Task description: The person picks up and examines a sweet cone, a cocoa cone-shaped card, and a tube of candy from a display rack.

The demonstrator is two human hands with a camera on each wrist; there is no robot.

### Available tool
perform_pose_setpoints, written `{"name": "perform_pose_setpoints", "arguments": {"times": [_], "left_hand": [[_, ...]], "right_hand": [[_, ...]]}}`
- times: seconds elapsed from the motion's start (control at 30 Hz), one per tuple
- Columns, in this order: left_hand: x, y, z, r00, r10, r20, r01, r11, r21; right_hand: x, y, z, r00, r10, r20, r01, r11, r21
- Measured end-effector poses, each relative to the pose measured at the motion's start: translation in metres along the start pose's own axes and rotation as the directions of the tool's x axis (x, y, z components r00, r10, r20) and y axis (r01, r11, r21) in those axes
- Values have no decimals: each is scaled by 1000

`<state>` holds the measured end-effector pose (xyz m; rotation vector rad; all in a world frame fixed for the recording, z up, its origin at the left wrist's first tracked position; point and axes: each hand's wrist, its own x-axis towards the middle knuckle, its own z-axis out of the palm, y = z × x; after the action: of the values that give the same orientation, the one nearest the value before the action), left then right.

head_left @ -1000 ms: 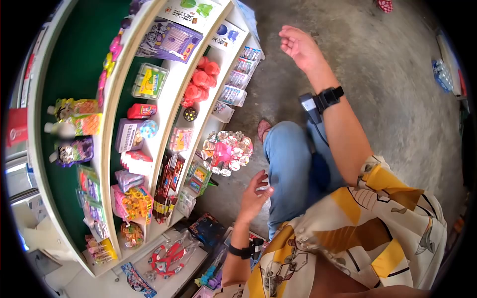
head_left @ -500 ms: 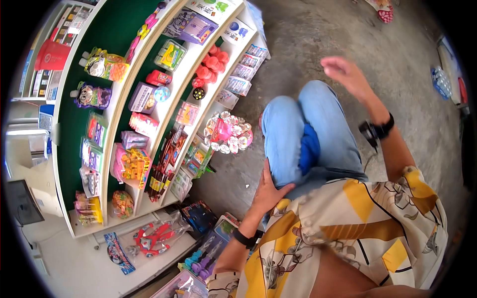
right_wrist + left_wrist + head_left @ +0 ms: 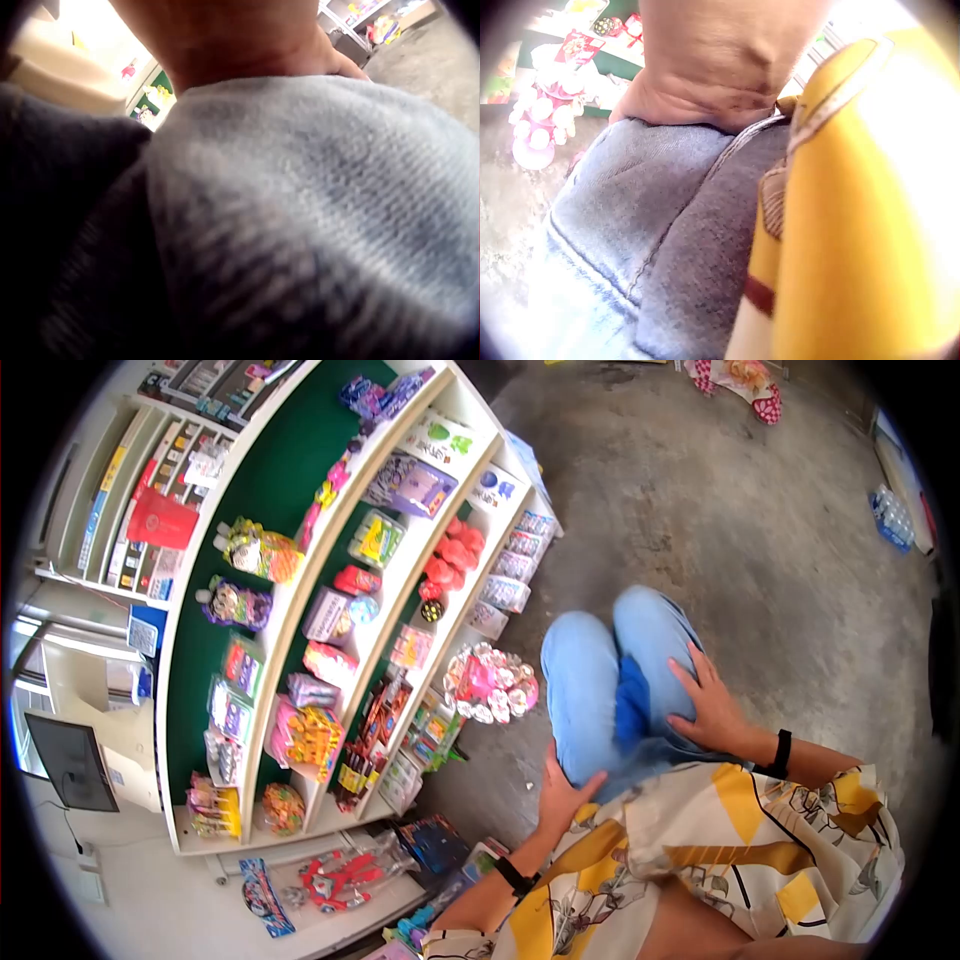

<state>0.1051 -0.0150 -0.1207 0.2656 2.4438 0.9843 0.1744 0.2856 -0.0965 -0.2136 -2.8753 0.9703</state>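
Both hands lie on the person's blue jeans point(image 3: 585, 690) in the head view. My left hand point(image 3: 564, 796) rests on the thigh nearer the shelves, its thumb spread from the fingers. On the other thigh rests my right hand point(image 3: 710, 705), fingers spread, holding nothing. The left wrist view shows the heel of the left hand point(image 3: 705, 82) against the denim point(image 3: 652, 202), beside a yellow part of the shirt point(image 3: 847, 210). In the right wrist view the right hand point(image 3: 247, 45) lies over the jeans point(image 3: 322, 172), its fingers mostly hidden.
A white shelf unit with a green back point(image 3: 290, 470) holds packets, boxes and sweets on the left. A round stand of foil-wrapped lollipops point(image 3: 490, 682) is beside it. Packaged toys point(image 3: 345, 877) lie on a white surface below. Bottles point(image 3: 890, 518) stand on the concrete floor point(image 3: 800, 550) at right.
The right hand has come down from above the floor onto the thigh. The left hand reached the other thigh and stays there. The head view has shifted, with the shelves now farther right.
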Motion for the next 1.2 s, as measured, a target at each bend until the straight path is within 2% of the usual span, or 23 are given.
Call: {"name": "perform_pose_setpoints", "arguments": {"times": [0.17, 0.37, 0.4, 0.5, 0.9, 1.0, 1.1, 1.2], "left_hand": [[14, -8, 7, 992, 109, -70, -110, 994, -15], [24, -8, 8, 984, 174, -46, -178, 977, -114], [25, -6, 8, 981, 180, -70, -186, 980, -73], [27, -14, 9, 990, 125, -65, -133, 981, -141], [33, -16, 4, 994, 101, -46, -106, 987, -120], [33, -21, 5, 988, 143, -57, -148, 985, -85], [32, -16, 2, 995, 99, -31, -103, 984, -148], [33, -8, -2, 986, 145, -82, -152, 985, -77]], "right_hand": [[9, 12, 7, 996, 72, -53, -71, 997, 14], [15, 20, 8, 989, 80, -128, -67, 993, 100], [17, 20, 7, 988, 89, -129, -75, 991, 111], [21, 19, 7, 987, 103, -122, -86, 987, 137], [36, 21, 10, 988, 114, -105, -94, 979, 182], [37, 19, 11, 988, 116, -101, -95, 977, 190], [37, 16, 10, 986, 122, -110, -99, 975, 199], [37, 17, 18, 988, 101, -114, -80, 982, 173]]}}
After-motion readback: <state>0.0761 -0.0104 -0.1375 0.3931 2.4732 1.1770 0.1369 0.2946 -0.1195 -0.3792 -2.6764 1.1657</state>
